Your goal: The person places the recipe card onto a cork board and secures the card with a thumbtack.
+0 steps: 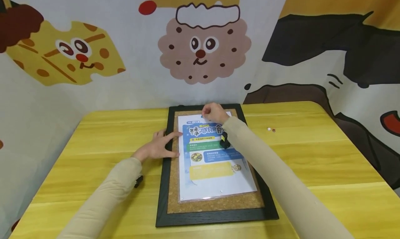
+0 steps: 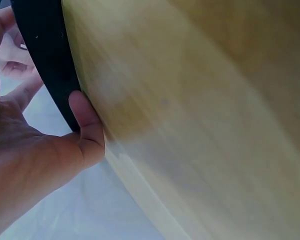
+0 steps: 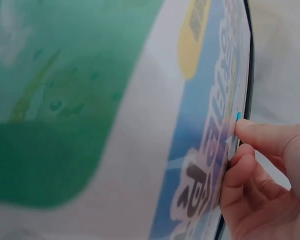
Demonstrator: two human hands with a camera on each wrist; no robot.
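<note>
A printed poster in a clear sleeve (image 1: 215,190) lies on a cork board (image 1: 215,206) with a black frame (image 1: 215,217). My right hand (image 1: 215,113) is at the poster's top edge; in the right wrist view its fingertips (image 3: 244,125) touch a small blue pin (image 3: 238,115), the other fingers curled. My left hand (image 1: 157,145) lies across the frame's left side, fingers spread, with fingertips at the poster's left edge. The left wrist view shows the left thumb (image 2: 85,112) against the black frame (image 2: 47,45).
Two small pins, one white (image 1: 269,129) and one red (image 1: 274,130), lie on the yellow wooden table (image 1: 312,145) right of the board. Behind the table hangs a cloth (image 1: 134,90) printed with cartoon food.
</note>
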